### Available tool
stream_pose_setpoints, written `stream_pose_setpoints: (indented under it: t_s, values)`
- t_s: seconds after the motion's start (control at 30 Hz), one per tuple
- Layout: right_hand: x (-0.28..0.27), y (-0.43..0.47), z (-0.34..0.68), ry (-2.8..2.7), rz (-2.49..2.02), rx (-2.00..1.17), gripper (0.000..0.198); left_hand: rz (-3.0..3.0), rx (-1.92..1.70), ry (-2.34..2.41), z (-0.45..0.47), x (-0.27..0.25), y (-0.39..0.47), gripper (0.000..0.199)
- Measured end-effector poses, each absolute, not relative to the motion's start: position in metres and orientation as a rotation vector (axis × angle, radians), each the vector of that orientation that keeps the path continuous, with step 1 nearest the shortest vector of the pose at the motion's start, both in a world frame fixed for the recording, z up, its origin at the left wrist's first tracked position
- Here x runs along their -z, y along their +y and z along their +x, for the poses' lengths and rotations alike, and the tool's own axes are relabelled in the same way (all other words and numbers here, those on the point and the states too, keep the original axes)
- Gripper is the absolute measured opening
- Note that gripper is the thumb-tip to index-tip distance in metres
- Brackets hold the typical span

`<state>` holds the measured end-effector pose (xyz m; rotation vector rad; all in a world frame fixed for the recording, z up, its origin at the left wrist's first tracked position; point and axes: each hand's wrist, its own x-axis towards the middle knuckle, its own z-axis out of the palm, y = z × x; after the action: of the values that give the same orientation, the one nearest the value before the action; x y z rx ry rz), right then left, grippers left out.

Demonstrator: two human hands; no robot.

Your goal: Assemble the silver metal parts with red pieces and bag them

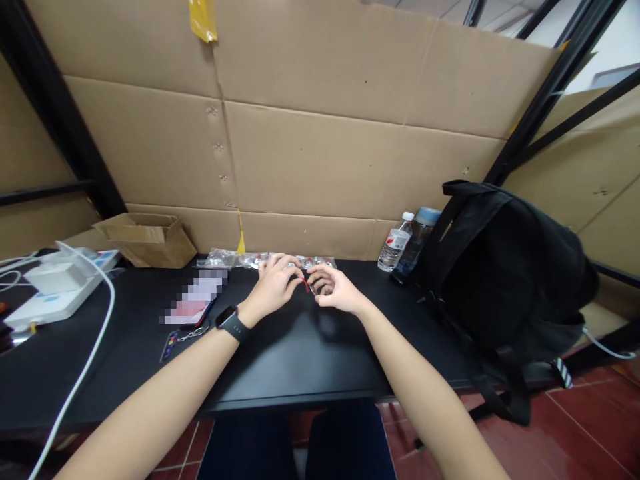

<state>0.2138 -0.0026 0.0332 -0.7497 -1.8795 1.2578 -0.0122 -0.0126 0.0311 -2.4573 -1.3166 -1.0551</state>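
Over the black tabletop, my left hand (pixel 275 287) pinches one end of a thin red cord (pixel 306 286) between thumb and forefinger. Opposite it, my right hand (pixel 339 291) curls its fingers around a small silvery piece (pixel 313 291) at the cord's other end; most of that piece is hidden and its kind is too small to make out. Behind my hands lie clear plastic packets (pixel 225 258) with small shiny and red bits inside, partly covered by my left fingers. A dark watch (pixel 233 323) is on my left wrist.
Left are a phone (pixel 197 300) with a chain charm (pixel 171 345), a brown paper bag (pixel 160 243), a white power strip (pixel 55 303) and a loose white cable (pixel 103 327). Right stand a water bottle (pixel 395 243), a blue-lidded bottle (pixel 421 237) and a black backpack (pixel 510 280). Cardboard (pixel 320 167) walls the back.
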Motion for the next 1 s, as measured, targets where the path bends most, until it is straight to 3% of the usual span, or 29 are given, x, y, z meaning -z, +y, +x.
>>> stream_pose_setpoints:
  t_s: [0.2, 0.43, 0.73, 1.0]
  values:
    - [-0.027, 0.011, 0.23, -2.004, -0.857, -0.978, 0.074, -2.32, 0.969, -1.555, -0.047, -0.032, 0.007, 0.015]
    - [-0.029, 0.032, 0.275, -2.112, -1.221, -0.486, 0.053, -2.37, 0.574, -1.846, -0.087, -0.021, 0.024, 0.016]
    - [-0.019, 0.046, 0.307, -2.216, -1.429, -0.575, 0.059, -2.434, 0.318, -2.019, -0.099, -0.029, 0.024, 0.017]
    - [-0.017, 0.048, 0.308, -2.261, -1.453, -0.591, 0.047, -2.5, 0.277, -2.015, -0.093, -0.032, 0.02, 0.029]
